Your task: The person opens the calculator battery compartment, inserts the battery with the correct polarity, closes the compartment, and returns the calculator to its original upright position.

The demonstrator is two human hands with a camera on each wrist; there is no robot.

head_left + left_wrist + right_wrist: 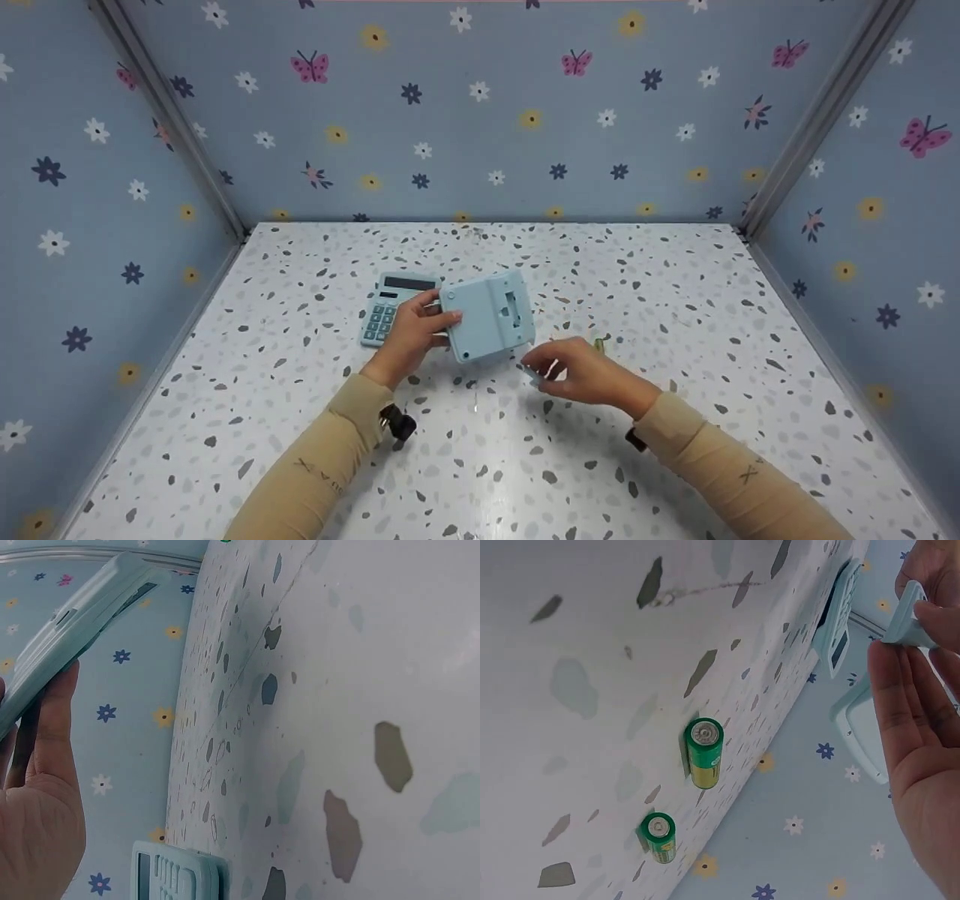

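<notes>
My left hand (412, 330) grips a light blue calculator (480, 319) by its left side, raised above the table with its back facing up. The battery compartment (513, 309) in that back is uncovered, and no battery shows in it. Just right of the calculator and apart from it, my right hand (585, 371) pinches a small light blue battery cover (909, 626) between thumb and fingers. Two green batteries, one nearer (705, 754) and another (660, 838), lie on the table beside the right hand; in the head view that hand mostly hides them.
A second light blue calculator (380, 319) lies face up on the table behind the left hand, its keys and dark display showing. The speckled white table (480, 465) is bordered by blue patterned panels (480, 112) at the back and both sides.
</notes>
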